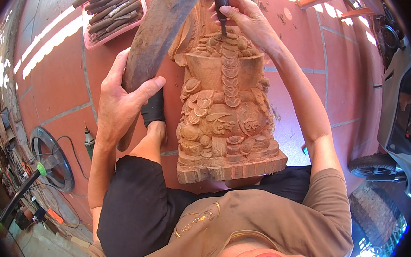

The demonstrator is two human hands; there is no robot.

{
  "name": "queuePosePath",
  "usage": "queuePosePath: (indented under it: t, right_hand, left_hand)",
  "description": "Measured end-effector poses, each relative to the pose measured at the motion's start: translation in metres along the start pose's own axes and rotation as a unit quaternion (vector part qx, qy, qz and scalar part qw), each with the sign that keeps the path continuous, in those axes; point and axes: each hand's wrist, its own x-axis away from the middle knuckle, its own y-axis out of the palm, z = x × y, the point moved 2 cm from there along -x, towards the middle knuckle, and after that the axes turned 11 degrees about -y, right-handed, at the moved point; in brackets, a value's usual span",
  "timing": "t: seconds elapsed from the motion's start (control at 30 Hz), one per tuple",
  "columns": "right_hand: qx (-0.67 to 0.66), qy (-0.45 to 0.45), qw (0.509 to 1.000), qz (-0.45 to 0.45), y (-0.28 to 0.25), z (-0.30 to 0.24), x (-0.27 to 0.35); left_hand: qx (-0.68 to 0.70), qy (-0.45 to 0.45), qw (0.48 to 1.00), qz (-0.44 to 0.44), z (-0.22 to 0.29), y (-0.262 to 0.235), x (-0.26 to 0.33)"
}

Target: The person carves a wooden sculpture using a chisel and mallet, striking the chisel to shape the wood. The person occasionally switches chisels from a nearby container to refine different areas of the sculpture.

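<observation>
Because the wood carving (225,107) lies lengthwise between the person's legs, its flat base toward the body, both hands can work over it from above. The right hand (245,16) is closed around a dark chisel (221,4), whose tip rests on the stacked coins near the carving's far end; the forearm reaches straight along its right side. The left hand (119,101) is wrapped around a long curved wooden mallet (159,30), wrist bent, beside the carving's left edge, over the red tiled floor (58,92).

I see a raw, matt reddish wood carving (226,112) with rough sawn base, a dull worn wooden mallet (159,30), and smooth terracotta floor tiles (57,87).
</observation>
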Motion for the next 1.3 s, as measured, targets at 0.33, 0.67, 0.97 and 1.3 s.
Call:
queuePosePath:
  t: [0.33, 0.67, 0.97, 1.3]
  right_hand:
    - [0.021, -0.037, 0.999, -0.01, 0.003, 0.0, 0.001]
    - [0.018, -0.048, 0.998, -0.036, 0.005, 0.0, 0.002]
    - [0.004, -0.018, 0.999, -0.039, 0.008, -0.006, 0.001]
    - [-0.008, -0.021, 0.999, -0.035, 0.004, -0.002, 0.002]
  left_hand:
    - [-0.032, 0.054, 0.998, 0.015, 0.017, -0.004, -0.01]
    - [-0.094, 0.011, 0.992, -0.086, 0.036, 0.004, -0.034]
    - [-0.038, 0.099, 0.994, -0.004, 0.035, 0.003, -0.032]
    - [-0.014, 0.115, 0.993, 0.017, 0.052, -0.001, -0.031]
